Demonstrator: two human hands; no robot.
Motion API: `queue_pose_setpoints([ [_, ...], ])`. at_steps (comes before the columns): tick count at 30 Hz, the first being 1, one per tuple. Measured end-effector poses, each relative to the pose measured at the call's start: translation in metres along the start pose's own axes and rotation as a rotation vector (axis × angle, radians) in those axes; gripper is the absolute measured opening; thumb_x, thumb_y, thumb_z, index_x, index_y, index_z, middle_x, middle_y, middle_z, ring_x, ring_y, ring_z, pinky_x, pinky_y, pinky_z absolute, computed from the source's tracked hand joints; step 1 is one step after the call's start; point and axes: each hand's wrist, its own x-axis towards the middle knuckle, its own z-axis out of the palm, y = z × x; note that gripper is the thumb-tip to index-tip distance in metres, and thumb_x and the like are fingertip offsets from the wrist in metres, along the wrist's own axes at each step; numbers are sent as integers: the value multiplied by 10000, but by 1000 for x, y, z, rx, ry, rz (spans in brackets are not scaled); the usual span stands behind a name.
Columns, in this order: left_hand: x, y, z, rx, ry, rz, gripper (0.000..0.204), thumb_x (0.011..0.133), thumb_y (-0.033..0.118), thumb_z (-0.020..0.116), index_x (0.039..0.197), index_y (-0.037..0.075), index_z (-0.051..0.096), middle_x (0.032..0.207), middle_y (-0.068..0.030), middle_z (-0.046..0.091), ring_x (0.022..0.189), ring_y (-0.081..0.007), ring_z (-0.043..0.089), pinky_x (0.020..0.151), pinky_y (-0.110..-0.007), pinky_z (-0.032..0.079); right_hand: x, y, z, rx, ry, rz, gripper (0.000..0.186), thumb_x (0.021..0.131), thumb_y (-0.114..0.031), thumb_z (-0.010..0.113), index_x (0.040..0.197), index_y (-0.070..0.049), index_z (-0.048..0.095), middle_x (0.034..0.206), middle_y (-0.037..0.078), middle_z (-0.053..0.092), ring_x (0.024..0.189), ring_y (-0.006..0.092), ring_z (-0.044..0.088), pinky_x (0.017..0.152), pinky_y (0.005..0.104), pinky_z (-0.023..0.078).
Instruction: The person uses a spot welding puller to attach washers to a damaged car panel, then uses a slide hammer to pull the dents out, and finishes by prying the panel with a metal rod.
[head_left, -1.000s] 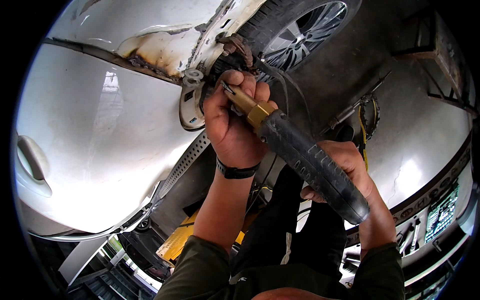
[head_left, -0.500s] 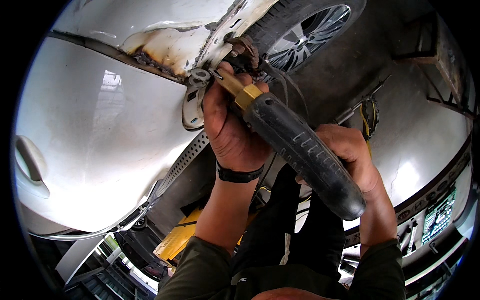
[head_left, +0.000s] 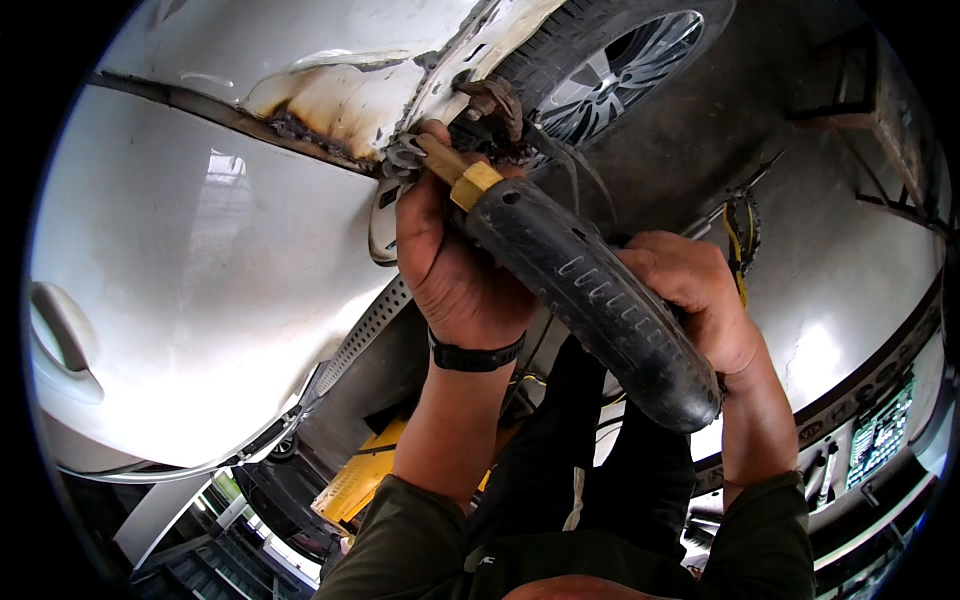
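My right hand [head_left: 695,285] is wrapped round the rear of a thick black-handled weld gun [head_left: 600,300], a spot-welding type with a brass nut and tip. The gun slants up to the left, its tip beside several grey metal rings [head_left: 404,157] at the car body's edge. My left hand [head_left: 465,290], with a black wristband, is closed under the gun's front end. Its fingertips reach up around the rings and tip, partly hidden by the gun. Just beyond, the white car panel [head_left: 330,85] is dented and scorched along the seam.
A rusty clamp [head_left: 490,100] grips the body edge near the car wheel [head_left: 610,75]. The white door [head_left: 180,260] fills the left side. A slide-hammer-like rod [head_left: 735,205] lies on the floor at right, near a rusty metal stand [head_left: 880,130]. A yellow machine [head_left: 365,470] stands below left.
The weld gun and both hands have shifted slightly up and to the left. The gun's tip now sits closer to the rings. Both hands keep their grip.
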Motion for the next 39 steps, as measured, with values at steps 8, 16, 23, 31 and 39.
queue_pose_setpoints([
  [8,-2,-3,15,127,234,54,358,1056,335,487,1376,204,582,1057,-70,731,972,-226,711,865,-421,598,6,-4,-11,-90,-37,-14,514,705,-320,815,1158,-89,743,1117,118,753,931,306,724,829,398,547],
  [16,0,3,-10,42,20,22,423,1080,330,402,1459,176,507,1182,-120,695,1112,-266,656,903,-466,604,6,-3,-8,-81,-41,-28,487,716,-301,810,1151,-92,743,1157,108,748,925,297,721,826,397,544],
  [23,2,3,-9,4,-67,6,474,1101,317,309,1526,154,442,1313,-189,652,1251,-359,614,943,-546,603,5,1,-9,-70,1,-70,447,722,-280,798,1121,-85,746,1144,113,748,919,312,715,818,400,539],
  [31,3,2,-10,47,-77,46,463,1104,267,291,1496,102,475,1307,-213,647,1216,-385,639,938,-535,611,7,0,-11,-127,-2,-70,466,711,-287,797,1125,-79,742,1117,116,750,916,326,712,812,405,538],
  [39,3,3,-9,65,-62,34,466,1105,289,292,1495,114,480,1310,-206,648,1210,-345,639,944,-521,608,8,-4,-11,-128,-10,-60,514,695,-325,809,1142,-81,735,1084,104,756,890,310,713,814,408,535],
])
